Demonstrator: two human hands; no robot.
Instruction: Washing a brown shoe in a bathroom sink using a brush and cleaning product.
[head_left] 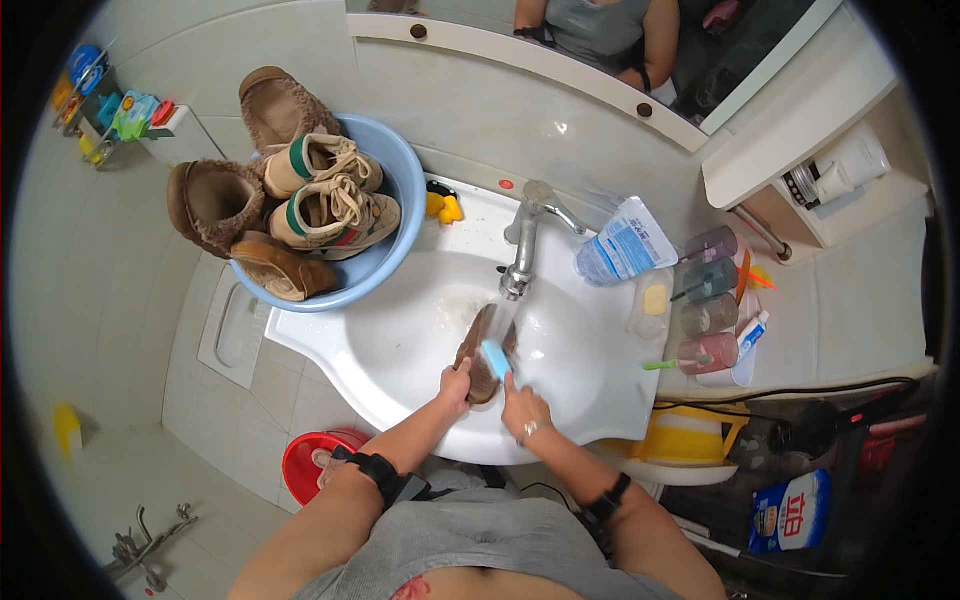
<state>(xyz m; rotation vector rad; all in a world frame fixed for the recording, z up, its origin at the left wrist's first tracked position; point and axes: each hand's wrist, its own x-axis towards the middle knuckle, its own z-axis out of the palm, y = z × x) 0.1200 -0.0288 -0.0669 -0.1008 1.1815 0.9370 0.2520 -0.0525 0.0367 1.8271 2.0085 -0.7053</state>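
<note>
A brown shoe (477, 345) lies in the white sink basin (400, 330) under running water from the chrome tap (522, 240). My left hand (455, 385) grips the near end of the shoe. My right hand (524, 408) holds a light blue brush (495, 357) against the shoe's top. A ring shows on my right hand, and both wrists wear black bands.
A blue wash bowl (385, 255) on the sink's left corner holds two tan sneakers and brown fuzzy shoes. A clear bottle (622, 243), tumblers and toothbrushes (708, 300) stand at the right. A red bucket (312, 462) sits on the floor below left; a detergent bag (790, 512) lies lower right.
</note>
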